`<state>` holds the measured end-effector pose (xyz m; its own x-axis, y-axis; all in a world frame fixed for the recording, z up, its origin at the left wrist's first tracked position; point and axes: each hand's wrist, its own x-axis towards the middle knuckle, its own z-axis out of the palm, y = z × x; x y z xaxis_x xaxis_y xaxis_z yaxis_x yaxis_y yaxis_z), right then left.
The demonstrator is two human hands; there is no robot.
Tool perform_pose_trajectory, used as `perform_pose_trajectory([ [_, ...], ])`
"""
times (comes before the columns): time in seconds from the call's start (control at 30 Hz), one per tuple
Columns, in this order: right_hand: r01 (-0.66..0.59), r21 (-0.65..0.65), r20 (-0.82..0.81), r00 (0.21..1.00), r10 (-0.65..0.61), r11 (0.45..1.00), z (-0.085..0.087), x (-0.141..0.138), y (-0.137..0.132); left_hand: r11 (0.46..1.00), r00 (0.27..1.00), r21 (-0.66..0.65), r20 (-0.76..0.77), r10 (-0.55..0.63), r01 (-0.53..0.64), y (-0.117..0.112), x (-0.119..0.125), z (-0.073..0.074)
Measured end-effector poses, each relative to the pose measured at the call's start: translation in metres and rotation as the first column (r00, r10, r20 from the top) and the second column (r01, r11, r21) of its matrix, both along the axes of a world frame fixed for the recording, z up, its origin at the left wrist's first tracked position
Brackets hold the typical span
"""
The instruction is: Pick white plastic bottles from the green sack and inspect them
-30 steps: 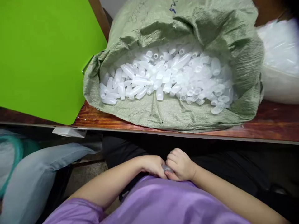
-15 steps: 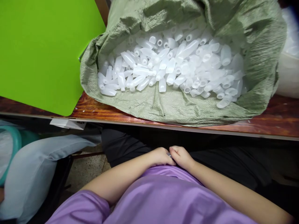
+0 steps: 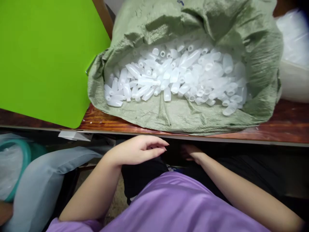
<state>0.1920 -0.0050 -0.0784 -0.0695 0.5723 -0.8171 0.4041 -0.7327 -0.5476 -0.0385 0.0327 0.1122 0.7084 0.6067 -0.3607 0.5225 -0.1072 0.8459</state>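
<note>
My left hand (image 3: 138,149) hovers just below the table edge with its fingers loosely curled and apart, nothing in it. Under the table edge, in shadow over my lap, lies my right hand (image 3: 191,152); its fingers are dark and hard to read. On the wooden table (image 3: 285,127) in front of me, a green woven sack (image 3: 173,116) lies open, filled with several small translucent white plastic bottles (image 3: 169,75). Both hands are below and in front of the sack, apart from it.
A bright green board (image 3: 45,54) covers the table's left side. A white plastic bag (image 3: 293,58) sits at the far right. Below left are a grey-blue cushion (image 3: 41,180) and a teal-rimmed container (image 3: 14,161). My purple shirt (image 3: 173,206) fills the foreground.
My hands were pressed together on a small clear item in my lap. They have since separated: the left rose toward the table edge, the right moved forward under it.
</note>
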Motion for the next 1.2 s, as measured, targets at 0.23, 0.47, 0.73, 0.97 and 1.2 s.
perform_pose_trajectory([
  [0.23,-0.490,0.600,-0.024,0.780,0.626,0.633,0.142,0.001,-0.004,0.295,0.769,0.916,0.021,0.639,-0.271,0.059,-0.041,0.011],
  [0.47,-0.727,0.592,0.801,0.577,-0.160,0.348,0.196,0.022,0.085,0.321,0.763,0.945,-0.166,0.624,-0.058,0.104,-0.024,0.004],
  [0.73,-0.805,0.385,0.916,0.391,-0.085,0.451,0.192,0.040,0.121,0.498,0.668,0.856,-0.452,0.592,0.138,0.139,0.017,0.007],
  [0.97,-0.859,0.264,0.961,0.271,-0.048,0.438,0.182,0.023,0.110,0.526,0.670,0.846,-0.441,0.597,0.088,0.134,0.011,0.003],
  [1.2,-0.844,0.262,0.964,0.255,-0.079,0.469,0.171,0.016,0.112,0.647,0.823,0.595,0.043,0.567,-0.477,0.077,0.005,0.013],
])
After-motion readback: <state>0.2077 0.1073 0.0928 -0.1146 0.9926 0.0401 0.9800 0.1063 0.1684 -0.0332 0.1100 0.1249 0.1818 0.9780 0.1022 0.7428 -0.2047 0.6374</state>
